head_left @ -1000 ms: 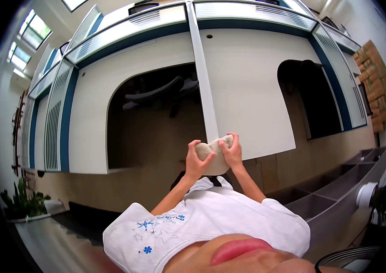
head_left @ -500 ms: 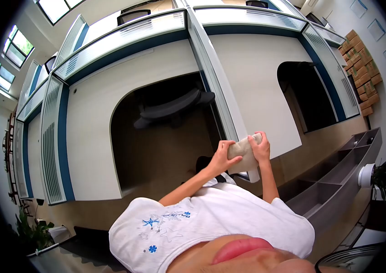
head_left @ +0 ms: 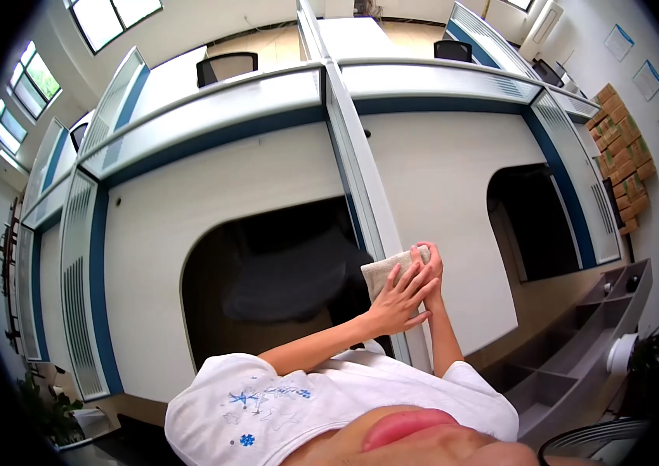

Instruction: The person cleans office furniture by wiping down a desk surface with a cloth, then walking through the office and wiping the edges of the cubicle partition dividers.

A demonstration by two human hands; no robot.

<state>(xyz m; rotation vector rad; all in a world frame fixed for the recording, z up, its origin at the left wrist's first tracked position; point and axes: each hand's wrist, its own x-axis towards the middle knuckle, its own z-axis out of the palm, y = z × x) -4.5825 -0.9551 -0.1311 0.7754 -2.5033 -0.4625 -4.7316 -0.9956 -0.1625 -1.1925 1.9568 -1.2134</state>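
Note:
A folded beige cloth (head_left: 380, 273) is between my two hands, over the end of the white partition (head_left: 368, 186) that divides two desks. My left hand (head_left: 402, 301) lies across the cloth with its fingers spread, its fingertips reaching my other hand. Behind it, my right hand (head_left: 432, 268) grips the cloth's right edge, the fingers bent over the top. Part of the cloth is hidden beneath my fingers.
White desks (head_left: 143, 272) with curved cutouts lie on both sides of the partition. A dark chair (head_left: 291, 279) stands in the left cutout. Grey shelving (head_left: 570, 349), a potted plant (head_left: 655, 348) and stacked cardboard boxes (head_left: 620, 151) are at the right.
The cloth now looks folded flatter. My left hand has moved from its left edge onto its face, against my right hand. The view has shifted, showing more beyond the partitions.

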